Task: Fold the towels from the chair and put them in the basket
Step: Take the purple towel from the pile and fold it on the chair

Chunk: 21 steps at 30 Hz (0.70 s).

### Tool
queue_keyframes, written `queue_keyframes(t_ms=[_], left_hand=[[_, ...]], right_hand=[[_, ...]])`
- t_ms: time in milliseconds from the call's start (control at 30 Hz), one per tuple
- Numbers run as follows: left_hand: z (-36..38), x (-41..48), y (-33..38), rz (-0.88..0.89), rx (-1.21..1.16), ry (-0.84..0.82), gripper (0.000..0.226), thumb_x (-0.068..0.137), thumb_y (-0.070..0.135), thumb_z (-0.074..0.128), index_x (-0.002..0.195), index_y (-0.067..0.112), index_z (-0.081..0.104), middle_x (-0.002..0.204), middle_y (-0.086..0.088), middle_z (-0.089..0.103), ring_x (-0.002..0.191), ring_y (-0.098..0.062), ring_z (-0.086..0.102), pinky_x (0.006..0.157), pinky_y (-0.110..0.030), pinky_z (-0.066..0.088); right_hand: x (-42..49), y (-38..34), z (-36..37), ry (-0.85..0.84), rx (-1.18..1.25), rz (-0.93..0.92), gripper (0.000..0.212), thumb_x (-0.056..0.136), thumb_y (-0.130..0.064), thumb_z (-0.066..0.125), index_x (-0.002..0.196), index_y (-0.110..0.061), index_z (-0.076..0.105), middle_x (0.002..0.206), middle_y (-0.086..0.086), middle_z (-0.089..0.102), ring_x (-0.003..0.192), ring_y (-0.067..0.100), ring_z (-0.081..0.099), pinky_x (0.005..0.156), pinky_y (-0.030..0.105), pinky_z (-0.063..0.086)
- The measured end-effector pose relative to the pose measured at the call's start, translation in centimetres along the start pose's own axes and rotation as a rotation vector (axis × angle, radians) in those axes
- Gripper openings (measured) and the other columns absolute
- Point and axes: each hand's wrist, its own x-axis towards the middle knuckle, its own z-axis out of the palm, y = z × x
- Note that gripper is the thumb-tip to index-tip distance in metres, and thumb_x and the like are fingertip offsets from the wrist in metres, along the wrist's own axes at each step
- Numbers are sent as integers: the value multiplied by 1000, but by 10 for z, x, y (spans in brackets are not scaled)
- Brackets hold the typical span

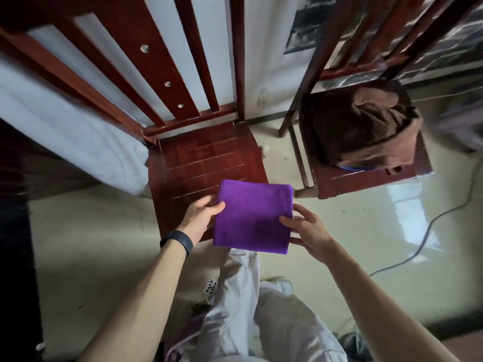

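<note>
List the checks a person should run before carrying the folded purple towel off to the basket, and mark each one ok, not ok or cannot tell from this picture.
1. Purple towel folded into a flat, even rectangle: ok.
2. Left hand grips the towel's left edge, thumb on top: ok.
3. Right hand pinches the right edge: ok.
4. Basket located and ready to take the towel: cannot tell; nothing in view is plainly a basket.
5. All towels folded: not ok; brown towels lie heaped on the right-hand chair.
6. Floor free of trip hazards: not ok; a cable trails across it on the right.
</note>
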Motion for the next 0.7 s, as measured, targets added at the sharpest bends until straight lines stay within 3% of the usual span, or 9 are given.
queue_keyframes(t_ms=[233,333,500,700], left_hand=[[113,-116,76,233,136,-117,21,87,14,70,106,23,71,100,4,73,93,-15,66,70,-26,49],[177,-161,107,326,207,-199,20,89,10,68,106,19,69,99,1,72,88,-12,68,72,-25,52],[290,-217,141,370,308,-365,22,91,15,66,113,20,66,104,-2,69,86,-15,67,59,-26,51],[427,-262,161,421,404,-534,26,91,11,66,117,15,66,111,-5,71,103,-21,67,85,-36,54]], right_hand=[[-158,-35,-81,121,115,-224,31,92,-8,67,120,-21,65,102,15,70,97,28,71,73,40,60],[-223,-39,-125,202,187,-317,30,91,-9,67,119,-21,66,99,11,71,91,23,71,68,35,59],[-313,-39,-198,342,338,-466,28,92,-8,67,117,-21,66,99,10,72,90,19,72,65,33,58],[-386,-29,-285,531,514,-566,29,92,-10,67,118,-22,65,106,10,74,98,26,72,68,39,59]])
